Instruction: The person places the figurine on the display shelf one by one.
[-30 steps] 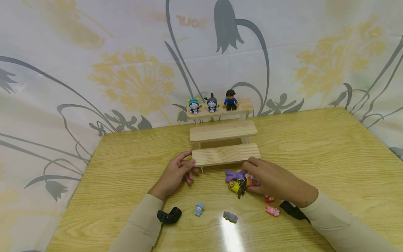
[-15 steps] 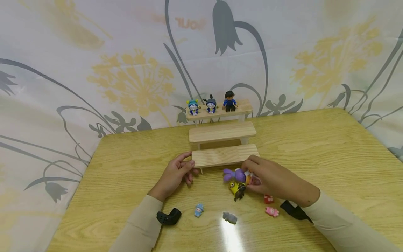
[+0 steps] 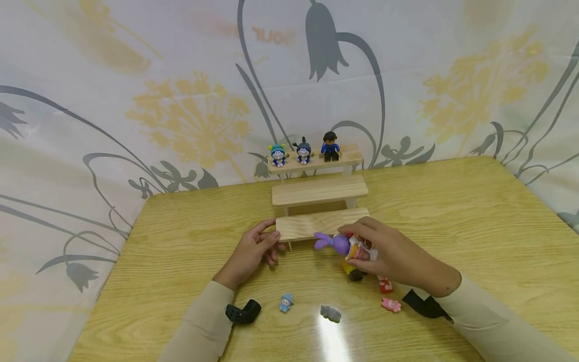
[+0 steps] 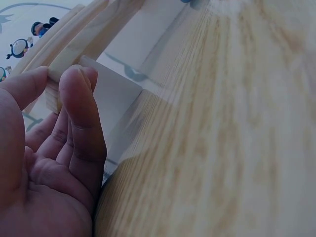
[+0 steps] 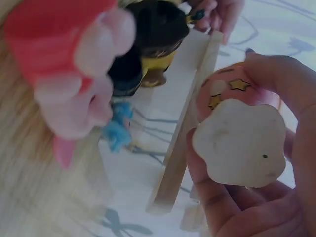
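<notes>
My left hand (image 3: pixel 253 251) pinches the left end of the lowest step of a three-step wooden display stand (image 3: pixel 312 223) between thumb and forefinger. In the left wrist view the thumb (image 4: pixel 79 98) lies at the board's corner. My right hand (image 3: pixel 393 254) holds a purple-eared rabbit figurine (image 3: pixel 340 245), tilted sideways, before the stand's right front. Its white scalloped base (image 5: pixel 237 145) faces the right wrist camera. Below that hand lies a yellow-and-black one-eyed figure (image 3: pixel 350 270), partly hidden. A red toy figure (image 3: pixel 385 285) lies close to the right wrist.
Two blue figurines (image 3: pixel 278 156) and a black-haired toy man (image 3: pixel 330 147) stand on the top step. Nearer me lie a light-blue figure (image 3: pixel 286 302), a grey toy (image 3: pixel 330 313) and a pink figure (image 3: pixel 391 304). A patterned curtain (image 3: pixel 181 100) hangs behind the table.
My right hand has lifted the rabbit figurine off the table, slightly towards the stand. The yellow figure has shifted and is now mostly covered. The left hand keeps its place.
</notes>
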A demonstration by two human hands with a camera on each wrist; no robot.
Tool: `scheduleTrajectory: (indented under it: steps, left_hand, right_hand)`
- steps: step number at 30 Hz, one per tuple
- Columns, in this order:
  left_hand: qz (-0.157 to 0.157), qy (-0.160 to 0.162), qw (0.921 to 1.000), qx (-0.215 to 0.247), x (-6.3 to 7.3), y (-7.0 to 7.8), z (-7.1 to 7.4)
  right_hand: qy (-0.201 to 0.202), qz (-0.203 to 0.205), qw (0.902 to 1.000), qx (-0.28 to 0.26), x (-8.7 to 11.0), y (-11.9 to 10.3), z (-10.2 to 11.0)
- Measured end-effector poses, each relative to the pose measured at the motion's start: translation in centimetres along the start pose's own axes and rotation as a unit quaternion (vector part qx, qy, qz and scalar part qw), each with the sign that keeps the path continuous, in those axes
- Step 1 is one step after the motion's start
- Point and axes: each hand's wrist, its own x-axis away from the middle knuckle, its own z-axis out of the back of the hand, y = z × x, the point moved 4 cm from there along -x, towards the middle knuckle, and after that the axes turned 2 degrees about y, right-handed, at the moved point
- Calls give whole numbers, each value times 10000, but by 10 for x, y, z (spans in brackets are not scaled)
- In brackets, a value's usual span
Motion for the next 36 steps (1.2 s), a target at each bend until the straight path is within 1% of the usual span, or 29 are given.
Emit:
scheduleTrajectory:
  steps: [5,8,10,11,12,13,15,17,19,21,24,25,26,27,28,29,31,33,35,36]
  left_hand:
    - [0,14,10000,7,0,0,0]
    - [11,6,10000,26,0,-1,0]
    - [20,8,10000,27,0,-1,0]
    - [24,9,10000,29,0,-1,-1]
    - [27,7,10000,21,0,0,-1]
    - [26,8,10000,17,0,0,-1]
    - [24,18,10000,24,0,0,0]
    - [22,16,10000,39,0,1,0]
    - [27,11,10000,53,0,1,0]
    - [44,7,10000,67,0,1,0]
    - [53,6,10000,60,1,2,1]
    - [52,5,10000,54,1,2,1]
    - [48,7,10000,49,1,2,1]
    - [42,11,10000,43,1,2,1]
    - [30,15,10000,39,1,2,2]
    - [25,19,10000,42,1,2,2]
    - [15,17,10000,60,0,2,2]
    - [10,4,10000,66,0,1,2]
    - [18,-11,10000,67,0,0,2]
    - [19,-14,10000,62,0,0,2]
  right_hand:
    - [316,-76,9968,-735,-1,3,2]
    - [352,-316,9920,-1171,-2,9,1]
    - [276,-624,9855,-1555,-1,14,-1]
    - [208,-832,9802,-1784,-1,16,-1]
    - [125,-1075,9726,-2059,-1,19,-1]
    - [34,-1331,9613,-2412,-1,21,-2]
    - [-124,-1794,9335,-3103,-1,24,-3]
    - [-216,-2078,9063,-3673,-1,26,-4]
    - [-253,-2159,8812,-4198,-1,27,-5]
    - [-274,-2086,8595,-4659,-2,28,-6]
    - [-301,-1998,8198,-5358,-2,27,-8]
    - [-309,-1998,8086,-5525,-2,27,-9]
    - [-312,-2007,8014,-5626,-3,27,-9]
    - [-311,-2027,7973,-5677,-3,26,-10]
    - [-299,-2066,7957,-5685,-3,26,-11]
    - [-288,-2091,7973,-5655,-4,26,-11]
    - [-263,-2159,8023,-5559,-5,25,-12]
    - [-219,-2210,8105,-5419,-6,24,-12]
    - [-183,-2253,8210,-5243,-8,22,-12]
    - [-166,-2283,8233,-5194,-10,21,-11]
